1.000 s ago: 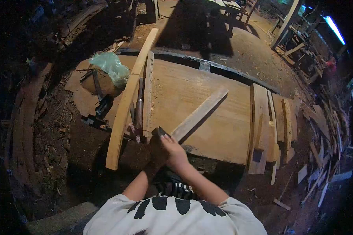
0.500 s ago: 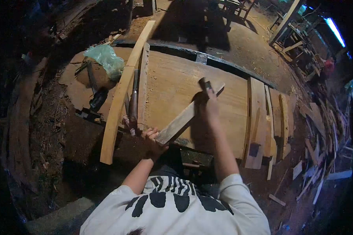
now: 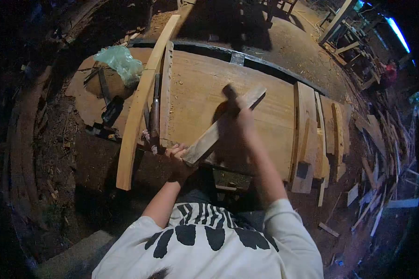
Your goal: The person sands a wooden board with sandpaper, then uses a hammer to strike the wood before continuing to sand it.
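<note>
The short wooden piece (image 3: 206, 143) lies slantwise over the worktop (image 3: 270, 109), its near end within the grip of the left hand (image 3: 178, 154), whose fingers are clamped round that end. The right hand (image 3: 245, 117) is farther up the same piece, its grip closed on a dark tool (image 3: 229, 91) that sits over the wood; blur and shadow hide the tool's shape, so it is perhaps touching the piece, though I cannot tell. To the left, a crumpled greenish plastic bag (image 3: 121, 63) lies near some dark metal tools (image 3: 111, 111); whether it contains anything cannot be made out. A long, slightly curved strip (image 3: 139, 104) crosses the worktop's left part, with a wooden-handled tool (image 3: 155, 116) just beside it. Several boards (image 3: 305, 139) lie side by side across the right end. Around the worktop is an earthen floor (image 3: 284, 46), with scrap wood (image 3: 381, 172) heaped at the right and a bright light (image 3: 397, 33) beyond.
</note>
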The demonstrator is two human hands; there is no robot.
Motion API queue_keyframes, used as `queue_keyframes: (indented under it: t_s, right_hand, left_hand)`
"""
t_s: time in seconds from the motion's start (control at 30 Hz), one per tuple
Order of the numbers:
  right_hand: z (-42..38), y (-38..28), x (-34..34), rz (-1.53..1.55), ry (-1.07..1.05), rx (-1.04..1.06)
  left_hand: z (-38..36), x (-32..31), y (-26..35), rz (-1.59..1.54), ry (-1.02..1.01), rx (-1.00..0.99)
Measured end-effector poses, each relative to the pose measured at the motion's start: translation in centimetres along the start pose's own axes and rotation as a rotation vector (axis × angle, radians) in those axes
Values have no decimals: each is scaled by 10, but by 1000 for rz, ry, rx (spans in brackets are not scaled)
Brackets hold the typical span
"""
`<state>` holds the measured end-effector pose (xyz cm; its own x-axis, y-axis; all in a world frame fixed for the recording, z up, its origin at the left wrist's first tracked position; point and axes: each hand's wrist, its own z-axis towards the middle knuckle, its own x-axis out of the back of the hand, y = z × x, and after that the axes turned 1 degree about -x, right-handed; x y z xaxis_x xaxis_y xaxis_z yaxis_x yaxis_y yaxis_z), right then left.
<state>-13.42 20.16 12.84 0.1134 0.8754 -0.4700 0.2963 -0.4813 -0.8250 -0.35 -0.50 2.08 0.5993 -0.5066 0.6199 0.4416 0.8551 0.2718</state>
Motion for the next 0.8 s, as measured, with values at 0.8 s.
queue_keyframes:
  t_s: [0.8]
  right_hand:
    - [69,15,83,-880,92,335]
  left_hand:
    - [-25,-19,-15,-133,55,81]
